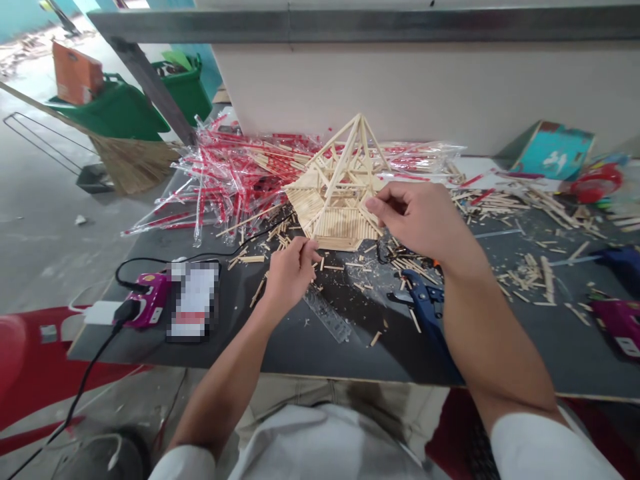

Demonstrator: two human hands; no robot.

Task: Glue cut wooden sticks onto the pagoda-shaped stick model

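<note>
A pointed model house of pale wooden sticks (345, 223) stands on the dark table, with slanted slatted panels around an open frame that meets at a peak. My left hand (293, 270) has its fingers curled together at the model's front left corner, gripping the edge there. At the right side of the model, my right hand (417, 217) is closed in a pinch, thumb against forefinger. Whatever lies between those fingertips is too small to make out. A clear plastic ruler (327, 315) lies just in front of the model.
Red-and-clear plastic wrappers (225, 173) pile up behind left. Blue cutters (425, 307) lie under my right forearm. A phone (193, 300) and a purple power socket (150, 300) with cables are at left. Stick scraps (530, 277) litter the right. A metal bar (350, 25) crosses behind.
</note>
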